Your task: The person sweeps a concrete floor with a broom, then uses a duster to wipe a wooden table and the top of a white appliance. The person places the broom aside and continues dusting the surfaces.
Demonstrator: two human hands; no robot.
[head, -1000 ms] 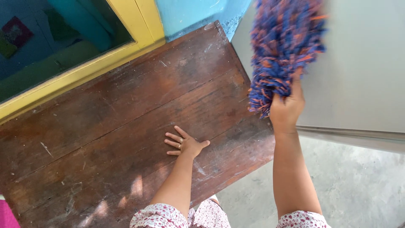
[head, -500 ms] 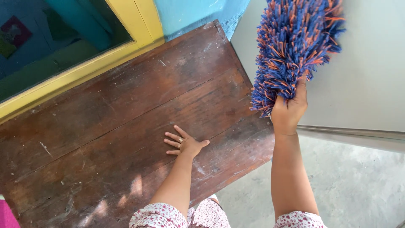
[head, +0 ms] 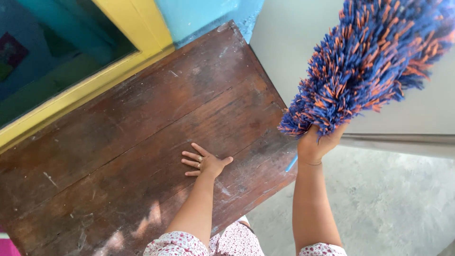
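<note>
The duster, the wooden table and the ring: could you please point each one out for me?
duster (head: pixel 369 66), head view, middle of its blue and orange fibres.
wooden table (head: pixel 142 118), head view, bare planks.
ring (head: pixel 200 159), head view, finger of the left hand (head: pixel 206 163).

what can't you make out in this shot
- Duster, head view: its tip runs off the top and right edges.
- Duster handle: only a blue stub shows below the right hand, whose grip covers the rest.
- Left hand: the palm is hidden, flat on the wooden table.
</note>
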